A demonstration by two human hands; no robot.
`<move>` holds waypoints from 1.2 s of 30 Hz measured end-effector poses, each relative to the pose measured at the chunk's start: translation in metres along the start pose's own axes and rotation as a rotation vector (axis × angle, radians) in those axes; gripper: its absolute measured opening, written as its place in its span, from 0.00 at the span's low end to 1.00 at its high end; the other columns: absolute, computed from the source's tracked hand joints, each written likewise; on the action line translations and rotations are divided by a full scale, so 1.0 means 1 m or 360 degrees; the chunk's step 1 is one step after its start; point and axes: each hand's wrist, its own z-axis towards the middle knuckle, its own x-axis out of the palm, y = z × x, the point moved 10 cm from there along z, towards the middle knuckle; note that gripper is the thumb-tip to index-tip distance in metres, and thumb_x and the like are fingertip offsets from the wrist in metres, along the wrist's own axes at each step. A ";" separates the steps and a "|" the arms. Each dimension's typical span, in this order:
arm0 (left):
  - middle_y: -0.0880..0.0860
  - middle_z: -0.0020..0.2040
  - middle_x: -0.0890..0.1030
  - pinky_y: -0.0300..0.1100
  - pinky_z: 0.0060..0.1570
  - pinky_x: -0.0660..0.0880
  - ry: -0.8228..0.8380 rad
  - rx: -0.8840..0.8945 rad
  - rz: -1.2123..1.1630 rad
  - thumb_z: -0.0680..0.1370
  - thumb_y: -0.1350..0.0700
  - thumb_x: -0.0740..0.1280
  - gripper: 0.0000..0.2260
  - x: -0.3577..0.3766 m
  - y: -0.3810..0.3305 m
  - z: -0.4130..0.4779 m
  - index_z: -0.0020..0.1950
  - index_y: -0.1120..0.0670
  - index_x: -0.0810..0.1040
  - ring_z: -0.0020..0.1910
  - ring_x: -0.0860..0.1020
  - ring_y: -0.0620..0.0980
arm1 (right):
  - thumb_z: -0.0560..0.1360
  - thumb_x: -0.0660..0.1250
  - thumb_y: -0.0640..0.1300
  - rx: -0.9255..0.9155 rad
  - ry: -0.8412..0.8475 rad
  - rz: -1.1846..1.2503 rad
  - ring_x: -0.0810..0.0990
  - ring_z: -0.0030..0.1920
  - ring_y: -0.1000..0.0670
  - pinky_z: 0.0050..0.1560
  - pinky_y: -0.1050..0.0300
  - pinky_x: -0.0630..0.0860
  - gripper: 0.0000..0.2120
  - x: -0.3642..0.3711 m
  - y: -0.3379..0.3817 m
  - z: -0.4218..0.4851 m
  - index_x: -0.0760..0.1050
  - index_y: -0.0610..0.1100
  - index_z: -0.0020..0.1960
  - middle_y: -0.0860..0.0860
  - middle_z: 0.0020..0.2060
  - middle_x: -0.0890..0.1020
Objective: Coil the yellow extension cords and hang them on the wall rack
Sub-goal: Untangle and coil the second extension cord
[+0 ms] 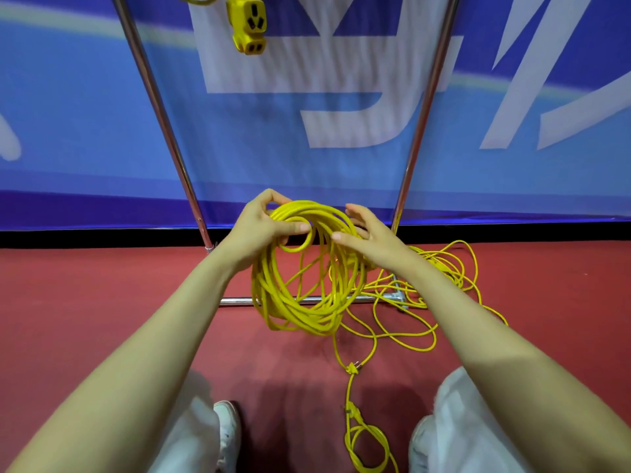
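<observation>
left hand (pixel 263 227) grips round cord coil (pixel 300 285) | right hand (pixel 368 233) touches it

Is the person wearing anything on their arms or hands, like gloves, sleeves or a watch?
No. Both forearms are bare with no sleeve in view, and the left hand and right hand show no gloves, rings or watch. Lower down, light trousers and a white shoe show.
</observation>
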 end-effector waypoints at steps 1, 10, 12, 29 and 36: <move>0.49 0.27 0.76 0.36 0.26 0.69 -0.0035 -0.0009 -0.0048 0.67 0.65 0.77 0.18 -0.004 0.000 0.000 0.47 0.55 0.70 0.23 0.71 0.45 | 0.73 0.71 0.49 -0.0014 -0.0156 -0.0054 0.64 0.71 0.53 0.71 0.54 0.64 0.35 -0.008 0.000 -0.001 0.59 0.43 0.74 0.47 0.72 0.64; 0.48 0.21 0.73 0.32 0.23 0.66 -0.0185 -0.0014 -0.0142 0.68 0.67 0.76 0.17 -0.031 -0.024 -0.010 0.47 0.55 0.71 0.20 0.69 0.44 | 0.79 0.62 0.50 0.0295 -0.0657 0.0499 0.72 0.57 0.50 0.64 0.48 0.71 0.13 -0.003 -0.045 -0.020 0.67 0.43 0.57 0.47 0.56 0.71; 0.48 0.23 0.74 0.33 0.24 0.68 -0.0211 -0.0005 -0.0194 0.67 0.68 0.75 0.16 -0.037 -0.030 -0.014 0.45 0.54 0.71 0.21 0.70 0.44 | 0.79 0.61 0.41 0.0471 -0.0568 0.0366 0.71 0.53 0.49 0.62 0.44 0.72 0.06 0.011 -0.063 -0.019 0.68 0.42 0.55 0.44 0.54 0.72; 0.48 0.28 0.76 0.33 0.24 0.67 0.0013 0.0218 -0.0518 0.53 0.54 0.84 0.30 -0.064 -0.065 -0.035 0.47 0.54 0.71 0.22 0.68 0.44 | 0.75 0.65 0.34 0.0693 0.0539 0.0329 0.78 0.46 0.58 0.47 0.60 0.69 0.20 0.110 -0.093 -0.030 0.69 0.43 0.66 0.56 0.48 0.81; 0.51 0.29 0.76 0.35 0.24 0.68 0.0103 0.0156 -0.0505 0.52 0.53 0.84 0.31 -0.067 -0.049 -0.032 0.48 0.54 0.72 0.21 0.68 0.45 | 0.77 0.66 0.40 0.0579 0.0186 -0.0284 0.71 0.34 0.50 0.35 0.58 0.64 0.08 0.048 -0.105 -0.016 0.75 0.40 0.39 0.47 0.33 0.74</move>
